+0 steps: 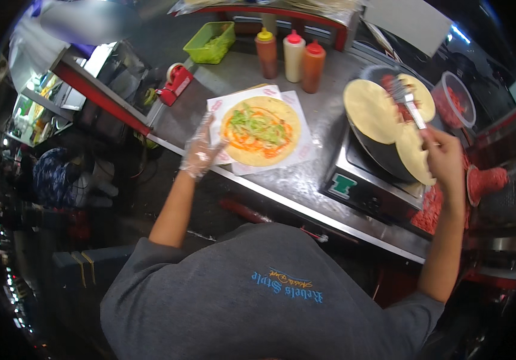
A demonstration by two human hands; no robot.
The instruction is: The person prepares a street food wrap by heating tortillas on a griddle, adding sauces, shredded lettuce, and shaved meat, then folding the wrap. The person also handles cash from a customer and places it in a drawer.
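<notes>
My left hand (201,146), in a clear plastic glove, rests at the left edge of printed paper sheets (305,130) on the steel counter. On the paper lies a round flatbread (288,112) topped with orange sauce and shredded lettuce (251,123). My bare right hand (442,150) grips the handle of metal tongs (413,108), whose head is over reddish meat (405,110) on a round dark griddle (377,155). Several more flatbreads (370,108) lie around the meat, some overhanging the griddle's edge. Whether the tongs pinch any meat cannot be told.
Three sauce squeeze bottles (294,56), a green basket of lettuce (210,42) and a red tape dispenser (175,84) stand at the back. Right of the griddle are a plastic tub (455,101) and a heap of red shredded food (430,211). The counter's front edge (285,198) runs before me.
</notes>
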